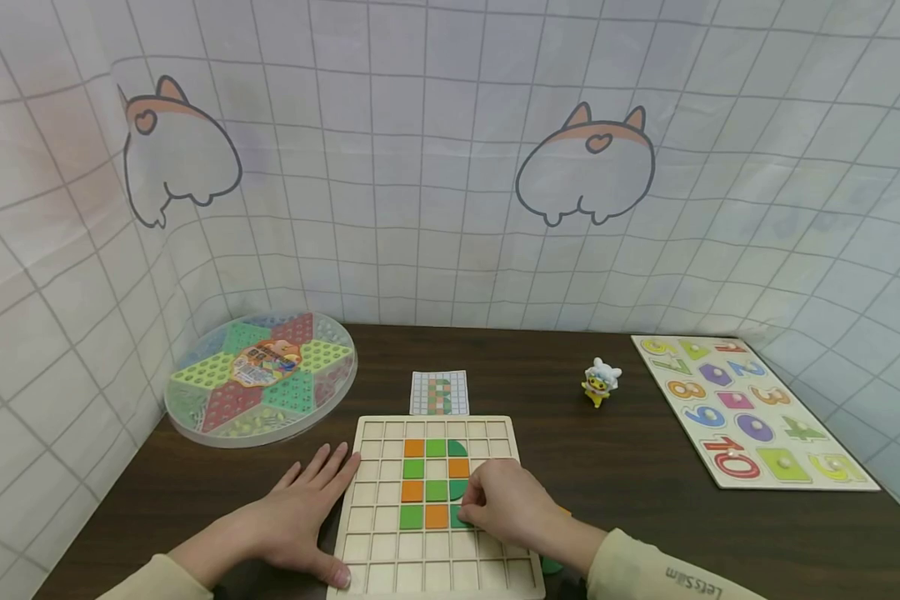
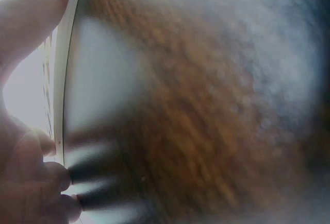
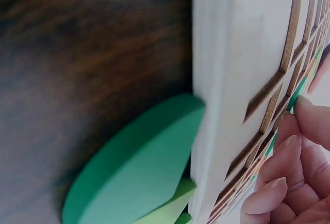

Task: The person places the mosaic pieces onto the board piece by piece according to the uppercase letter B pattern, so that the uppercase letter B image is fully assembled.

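Dark green, a quarter-round piece (image 1: 460,516) sits at the 5 o'clock corner of the tile pattern (image 1: 436,516) on the wooden grid board (image 1: 382,576). The right hand (image 1: 512,502) has its fingers pinched on the piece, hiding its outer side, so its curve's direction cannot be told. The pattern's long axis runs 12 to 6. The left hand (image 1: 292,512) rests, fingers spread, against the board's 9 o'clock edge. Blur smears the bench (image 1: 540,375) in the left wrist view.
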Motion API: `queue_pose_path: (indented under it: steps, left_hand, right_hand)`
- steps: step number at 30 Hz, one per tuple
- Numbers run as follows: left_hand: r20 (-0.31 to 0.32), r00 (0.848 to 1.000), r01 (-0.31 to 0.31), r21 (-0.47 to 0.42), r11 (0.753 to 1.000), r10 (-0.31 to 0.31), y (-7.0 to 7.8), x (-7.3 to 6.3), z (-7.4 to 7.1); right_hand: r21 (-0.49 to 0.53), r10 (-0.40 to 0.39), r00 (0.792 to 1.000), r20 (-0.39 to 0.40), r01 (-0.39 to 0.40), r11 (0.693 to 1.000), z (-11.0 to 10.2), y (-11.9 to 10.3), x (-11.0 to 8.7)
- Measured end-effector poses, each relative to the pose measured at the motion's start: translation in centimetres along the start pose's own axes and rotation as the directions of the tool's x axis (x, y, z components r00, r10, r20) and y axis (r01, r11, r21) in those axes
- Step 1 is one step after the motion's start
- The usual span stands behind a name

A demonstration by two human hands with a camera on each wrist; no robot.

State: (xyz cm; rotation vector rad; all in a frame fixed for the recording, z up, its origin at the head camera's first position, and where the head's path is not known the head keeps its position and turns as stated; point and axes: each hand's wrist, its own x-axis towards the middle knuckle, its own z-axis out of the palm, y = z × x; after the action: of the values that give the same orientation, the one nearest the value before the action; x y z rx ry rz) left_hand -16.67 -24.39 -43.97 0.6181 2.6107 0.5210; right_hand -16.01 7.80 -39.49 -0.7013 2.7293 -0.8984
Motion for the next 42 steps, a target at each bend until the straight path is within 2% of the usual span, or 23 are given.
queue_pose_path:
  steps: [9,20,26,33,38,42]
  left_hand:
    - [0.009,1.000,0.011,0.000,1.000,-0.011,0.0,0.1,0.0]
    - [0.011,1.000,0.018,0.003,1.000,-0.018,0.0,0.0,-0.1]
    - [0.005,1.000,0.018,0.007,1.000,-0.018,0.1,0.0,-0.1]
    - [0.004,1.000,0.006,0.011,1.000,-0.006,0.2,0.0,-0.2]
    - [0.005,1.000,0.003,0.010,1.000,-0.003,0.2,0.0,-0.2]
    - [0.009,1.000,0.007,0.011,1.000,-0.007,0.1,0.0,-0.2]
  right_hand:
    - [0.001,-0.014,1.000,-0.001,0.014,1.000,0.0,0.0,-0.1]
    - [0.024,-0.073,0.991,0.111,0.071,0.997,-1.1,0.7,-0.4]
    - [0.026,-0.047,0.995,0.088,0.045,0.999,-2.5,1.3,-0.9]
    - [0.035,0.018,0.999,0.043,-0.020,0.999,-5.2,4.1,-2.5]
    - [0.029,0.028,0.998,0.065,-0.030,0.999,-6.6,6.7,-3.7]
    - [0.029,0.027,0.996,0.089,-0.030,0.999,-6.8,8.2,-4.1]
